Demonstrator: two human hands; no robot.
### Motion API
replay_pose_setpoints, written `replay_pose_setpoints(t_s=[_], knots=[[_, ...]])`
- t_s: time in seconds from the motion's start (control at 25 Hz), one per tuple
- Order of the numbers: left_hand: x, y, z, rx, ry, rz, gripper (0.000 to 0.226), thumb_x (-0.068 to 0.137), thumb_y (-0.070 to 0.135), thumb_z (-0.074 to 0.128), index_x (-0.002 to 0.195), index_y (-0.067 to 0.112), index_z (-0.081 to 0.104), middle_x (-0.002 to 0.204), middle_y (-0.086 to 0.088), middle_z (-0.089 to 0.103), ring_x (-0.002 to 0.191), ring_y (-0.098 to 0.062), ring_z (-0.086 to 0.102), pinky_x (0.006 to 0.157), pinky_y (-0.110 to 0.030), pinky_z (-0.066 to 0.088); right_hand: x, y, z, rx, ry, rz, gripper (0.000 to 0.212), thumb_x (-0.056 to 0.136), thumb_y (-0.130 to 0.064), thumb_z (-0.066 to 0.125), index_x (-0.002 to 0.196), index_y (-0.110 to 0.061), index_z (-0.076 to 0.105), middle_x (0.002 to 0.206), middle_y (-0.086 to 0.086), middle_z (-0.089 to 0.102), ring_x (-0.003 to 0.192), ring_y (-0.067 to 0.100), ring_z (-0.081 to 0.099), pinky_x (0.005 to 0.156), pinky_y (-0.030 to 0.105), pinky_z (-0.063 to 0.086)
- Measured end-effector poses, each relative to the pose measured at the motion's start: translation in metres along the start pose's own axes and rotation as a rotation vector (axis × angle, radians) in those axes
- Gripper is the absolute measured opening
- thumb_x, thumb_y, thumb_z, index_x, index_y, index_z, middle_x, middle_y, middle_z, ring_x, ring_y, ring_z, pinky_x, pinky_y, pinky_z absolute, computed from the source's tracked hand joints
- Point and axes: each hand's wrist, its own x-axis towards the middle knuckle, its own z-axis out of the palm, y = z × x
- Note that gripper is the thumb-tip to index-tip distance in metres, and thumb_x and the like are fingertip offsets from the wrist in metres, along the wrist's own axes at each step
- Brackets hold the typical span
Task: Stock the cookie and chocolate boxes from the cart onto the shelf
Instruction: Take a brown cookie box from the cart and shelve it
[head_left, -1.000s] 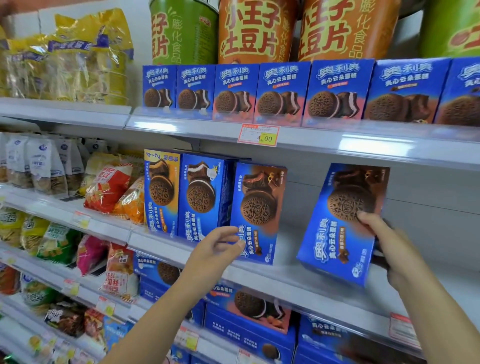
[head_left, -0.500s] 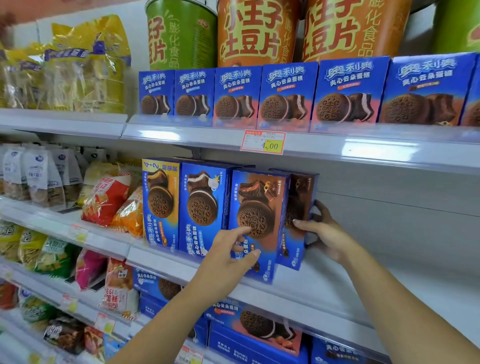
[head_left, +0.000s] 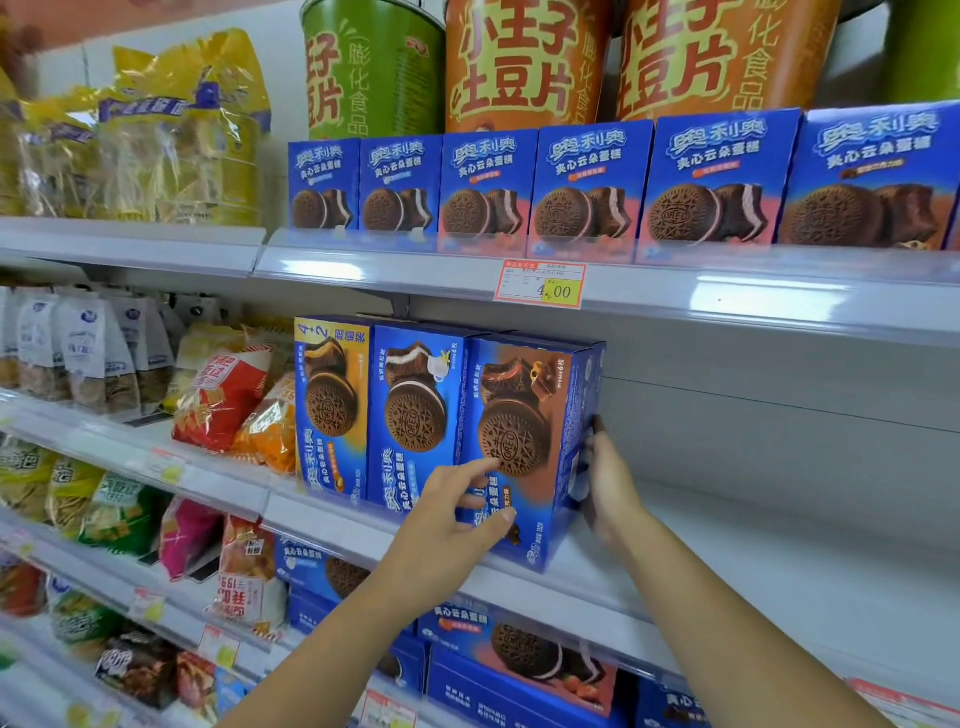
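The chocolate box (head_left: 525, 400) touching the vanilla box (head_left: 415, 415) seems light and stiff; hold its flat faces. The left grip (head_left: 448, 519) lies spread on its front, the right grip (head_left: 610, 493) flat against its side.

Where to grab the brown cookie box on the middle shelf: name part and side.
Come from the right, over bare shelf. Pinch the brown box at its right edge, thumb on front, fingers on the side panel: it stands upright, left side against the neighbouring box.
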Motion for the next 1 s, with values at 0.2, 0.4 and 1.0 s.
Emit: replay_pose_setpoints(t_s=[0.2,0.4,1.0], knots=[[-0.005,0.002,-0.04,-0.069,0.507,0.117,0.023,0.094,0.011,0.054,0.11,0.026,0.061,0.104,0.004,0.055,0.092,-0.002,0.055,0.076,-0.013,0.044,-0.007,0.013,0.007,-0.032,0.06,0.006,0.045,0.101,-0.046,0.029,0.097,-0.016,0.063,0.072,-0.001,0.073,0.074,0.018,0.066,0.059,0.025,0.048],[0.034,-0.045,-0.133,-0.123,0.743,-0.106,0.042,0.098,0.04,0.041,0.14,0.036,0.038,0.142,0.008,0.039,0.128,-0.009,0.04,0.105,-0.037,0.036,-0.023,0.012,0.026,0.043,0.161,0.04,0.052,0.1,-0.053,0.029,0.088,-0.021,0.068,0.066,-0.001,0.074,0.064,0.016,0.07,0.063,0.03,0.05],[0.039,-0.116,-0.181,-0.375,0.396,-0.143,0.061,0.093,0.06,0.032,0.146,0.029,0.035,0.15,0.007,0.04,0.137,-0.009,0.039,0.114,-0.038,0.031,-0.106,0.037,0.091,-0.099,0.642,-0.695,0.023,0.091,-0.027,0.033,0.097,-0.028,0.056,0.095,-0.003,0.058,0.085,0.01,0.053,0.079,0.021,0.042]])
